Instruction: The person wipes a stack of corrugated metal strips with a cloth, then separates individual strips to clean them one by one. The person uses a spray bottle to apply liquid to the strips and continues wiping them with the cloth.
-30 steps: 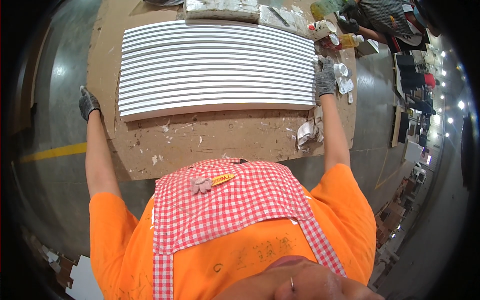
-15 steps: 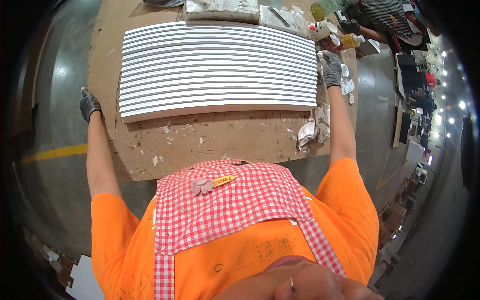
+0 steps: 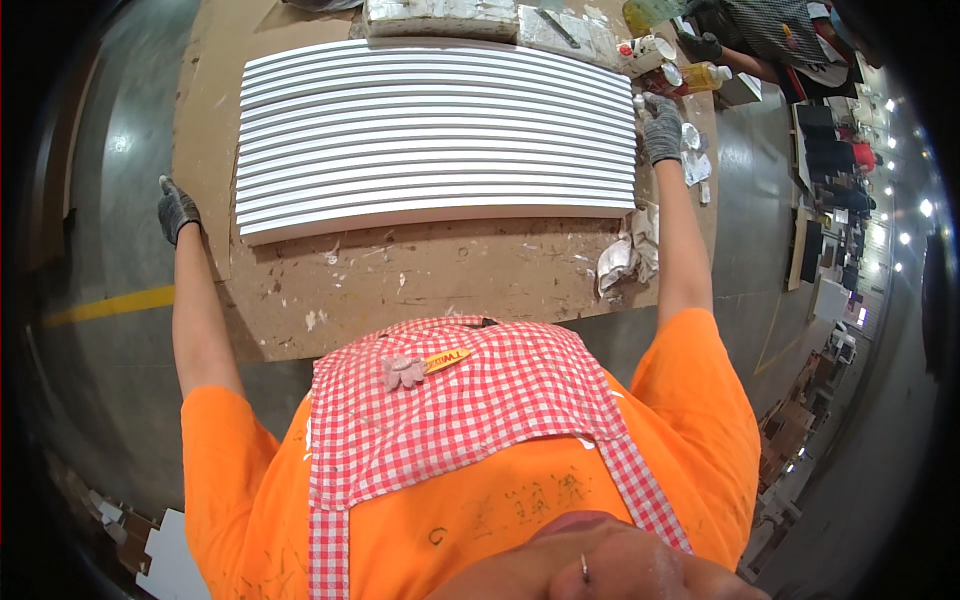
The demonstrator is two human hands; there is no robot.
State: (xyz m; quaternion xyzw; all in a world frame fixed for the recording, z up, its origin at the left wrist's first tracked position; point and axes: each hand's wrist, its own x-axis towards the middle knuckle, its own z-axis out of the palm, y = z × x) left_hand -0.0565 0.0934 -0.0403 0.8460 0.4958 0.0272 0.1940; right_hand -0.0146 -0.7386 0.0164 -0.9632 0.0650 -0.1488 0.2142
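Observation:
A white ribbed panel [image 3: 435,135], or a stack of white slats lying side by side, rests on the brown work table [image 3: 450,275]. My left hand [image 3: 178,212], in a dark grey glove, is at the table's left edge, apart from the panel. Its fingers look curled; what they grip, if anything, is hidden. Beside the panel's far right corner is my right hand [image 3: 662,132] in a grey glove. The fingers there are bent together near a small whitish bit, and I cannot make out what they hold.
White-smeared blocks [image 3: 442,20] stand behind the panel, one with a dark flat tool [image 3: 558,28] on top. A white cup [image 3: 648,52] and a yellow bottle [image 3: 706,78] stand at the far right. Crumpled white scraps [image 3: 617,265] lie near right. A co-worker's gloved hand [image 3: 698,46] is beyond.
The whole view has shifted slightly. My right hand sits a little farther away along the panel's right end. My left hand and the panel look nearly the same.

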